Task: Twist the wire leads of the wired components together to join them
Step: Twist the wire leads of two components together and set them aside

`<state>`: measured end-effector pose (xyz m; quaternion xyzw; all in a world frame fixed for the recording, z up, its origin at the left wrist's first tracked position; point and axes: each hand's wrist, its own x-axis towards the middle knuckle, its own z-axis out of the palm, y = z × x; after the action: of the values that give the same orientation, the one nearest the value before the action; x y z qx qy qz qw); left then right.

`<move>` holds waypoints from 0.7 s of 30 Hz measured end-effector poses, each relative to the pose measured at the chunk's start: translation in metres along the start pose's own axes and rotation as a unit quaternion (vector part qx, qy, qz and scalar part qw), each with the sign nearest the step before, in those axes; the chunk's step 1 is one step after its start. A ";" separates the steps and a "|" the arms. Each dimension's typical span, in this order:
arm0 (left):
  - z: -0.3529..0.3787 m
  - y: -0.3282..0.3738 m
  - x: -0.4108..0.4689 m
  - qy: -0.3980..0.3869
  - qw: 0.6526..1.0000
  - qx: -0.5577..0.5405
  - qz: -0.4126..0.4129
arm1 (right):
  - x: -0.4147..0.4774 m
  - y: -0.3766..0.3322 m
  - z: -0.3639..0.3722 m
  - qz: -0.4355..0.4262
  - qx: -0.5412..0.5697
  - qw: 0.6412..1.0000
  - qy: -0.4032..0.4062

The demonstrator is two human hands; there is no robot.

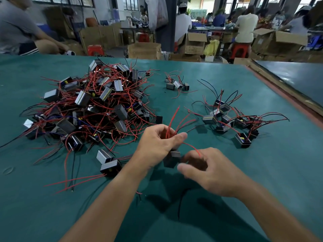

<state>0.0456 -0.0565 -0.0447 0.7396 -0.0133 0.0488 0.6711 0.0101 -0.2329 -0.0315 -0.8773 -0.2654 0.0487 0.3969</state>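
- While both hands were raised above the green counter (262,172), a dark grey wired component (172,158) was held between them, near the front middle of the surface.
- The left hand (157,142) was curled round a bunch of red leads (172,117), which rose from the fist and fanned out upward.
- A single red lead (191,147) was arched from the left hand across to the right hand (209,173), where its end was pinched by the curled fingers; the grip itself was somewhat blurred.
- A black lead (180,205) was seen below the hands; whether it hung free or lay on the counter could not be told.
- A large tangled pile (90,105) of like components with red leads was heaped on the left of the counter.
- A smaller group (230,119), with red and black leads, was spread on the right, and a few more (176,83) were set further back.
- Two components (108,161) were laid touching each other just beside the left forearm.
- Beyond the counter, cardboard boxes (144,50), a red stool (95,49) and seated people at benches were visible.
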 end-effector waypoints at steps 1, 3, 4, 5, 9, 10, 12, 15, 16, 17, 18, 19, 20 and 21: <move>0.002 0.000 -0.002 -0.014 1.000 0.008 0.002 | 0.001 0.001 -0.002 0.003 0.000 1.000 0.027; 0.006 0.000 -0.005 -0.029 0.998 0.060 0.022 | 0.004 0.004 -0.006 0.017 0.017 0.998 0.066; 0.007 0.001 -0.006 -0.040 0.995 0.082 0.035 | 0.006 0.008 -0.009 0.026 0.038 0.996 0.078; 0.007 0.002 -0.008 -0.052 0.993 0.093 0.043 | 0.007 0.012 -0.011 0.035 0.054 0.994 0.087; 0.005 0.004 -0.009 -0.073 0.992 0.089 0.046 | 0.009 0.028 -0.020 0.059 0.040 0.991 0.115; 0.004 0.004 -0.009 -0.069 0.993 0.086 0.049 | 0.009 0.030 -0.023 0.064 0.044 0.988 0.132; 0.002 0.004 -0.007 -0.052 0.994 0.078 0.053 | 0.012 0.036 -0.028 0.072 0.056 0.980 0.179; 0.001 0.003 -0.004 -0.016 0.994 0.100 0.053 | 0.015 0.042 -0.034 0.085 0.068 0.966 0.233; 0.001 0.002 -0.004 -0.001 0.989 0.139 0.059 | 0.015 0.044 -0.035 0.089 0.074 0.964 0.239; 0.000 0.001 -0.005 0.009 0.980 0.184 0.069 | 0.016 0.044 -0.036 0.093 0.079 0.963 0.240; 0.000 0.001 -0.006 0.010 0.970 0.229 0.074 | 0.016 0.044 -0.036 0.096 0.083 0.963 0.238; -0.001 0.001 -0.008 0.000 0.960 0.271 0.067 | 0.016 0.045 -0.036 0.099 0.085 0.963 0.235; -0.001 0.002 -0.010 -0.021 0.949 0.310 0.047 | 0.016 0.044 -0.036 0.101 0.085 0.963 0.233; -0.002 0.003 -0.012 -0.050 0.937 0.345 0.020 | 0.016 0.044 -0.036 0.103 0.085 0.963 0.235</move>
<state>0.0334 -0.0550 -0.0422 0.9268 -0.0440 0.0262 0.3720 0.0532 -0.2730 -0.0368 -0.8499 -0.0683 -0.0957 0.5137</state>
